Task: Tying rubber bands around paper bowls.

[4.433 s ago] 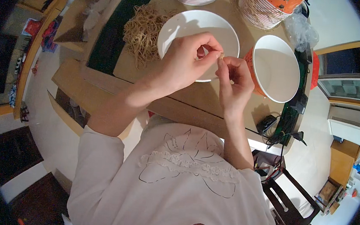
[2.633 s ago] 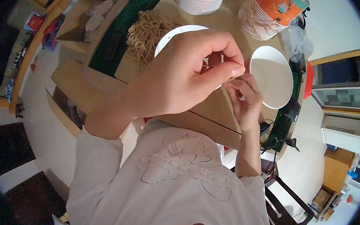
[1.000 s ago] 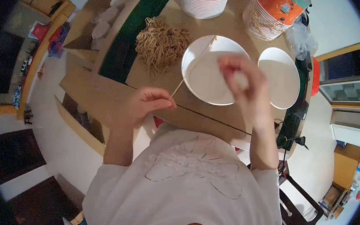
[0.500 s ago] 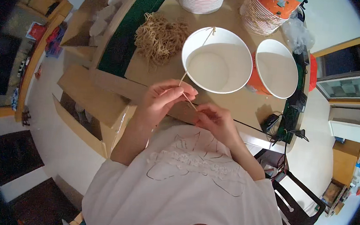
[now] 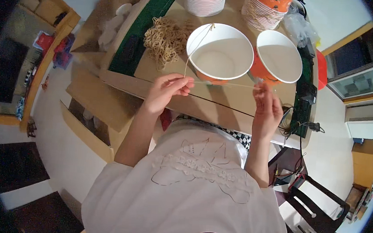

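Observation:
A thin tan cord (image 5: 224, 84) is stretched sideways between my two hands. My left hand (image 5: 169, 91) pinches it just below the near left rim of a white-lined paper bucket (image 5: 240, 48). From there the cord runs up to the bucket, where it is attached near the far rim. Out to the right, my right hand (image 5: 267, 107) is closed on the other part of the cord, in front of a second bucket (image 5: 283, 58) with an orange outside. A tangled heap of tan cords (image 5: 164, 42) lies to the left of the first bucket.
Nested stacks of paper buckets (image 5: 204, 2) and cord-wrapped buckets (image 5: 264, 13) stand at the back. A clear plastic bag (image 5: 300, 31) is at the far right. Black cables (image 5: 302, 125) hang by the right edge. Open cardboard boxes (image 5: 100, 96) stand at the left, a black chair (image 5: 319, 214) at the right.
My right hand has moved right and slightly up, away from my left hand, drawing the cord out into a straight line. The left hand keeps its pinch. The view has shifted slightly.

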Demonstrator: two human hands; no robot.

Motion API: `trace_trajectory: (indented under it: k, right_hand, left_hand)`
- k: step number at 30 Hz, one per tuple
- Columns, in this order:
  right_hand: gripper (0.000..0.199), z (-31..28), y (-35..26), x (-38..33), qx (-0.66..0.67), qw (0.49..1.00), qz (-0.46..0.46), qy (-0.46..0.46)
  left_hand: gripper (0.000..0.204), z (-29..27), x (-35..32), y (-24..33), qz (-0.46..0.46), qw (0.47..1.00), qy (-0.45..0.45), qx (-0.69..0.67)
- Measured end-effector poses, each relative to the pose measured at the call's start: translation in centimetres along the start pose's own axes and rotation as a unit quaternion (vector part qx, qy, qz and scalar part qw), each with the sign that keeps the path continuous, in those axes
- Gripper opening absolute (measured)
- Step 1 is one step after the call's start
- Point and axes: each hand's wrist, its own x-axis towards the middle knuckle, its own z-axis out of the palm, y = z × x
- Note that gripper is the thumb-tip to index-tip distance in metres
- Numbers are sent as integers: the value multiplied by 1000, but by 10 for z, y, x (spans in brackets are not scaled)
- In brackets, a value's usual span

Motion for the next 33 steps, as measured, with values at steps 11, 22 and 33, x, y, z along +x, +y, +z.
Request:
trace_trajectory:
  k: [11, 22, 33]
  right_hand:
    - [17, 19, 32, -8, 50, 978, 100, -177]
    - [27, 34, 20, -24, -123, 973, -22, -196]
    - [7, 36, 30, -26, -185, 974, -53, -118]
  left_hand:
    - [8, 53, 8, 34, 389, 855, 80, 334]
    - [12, 79, 11, 8, 226, 925, -77, 295]
    - [16, 77, 13, -4, 259, 897, 9, 357]
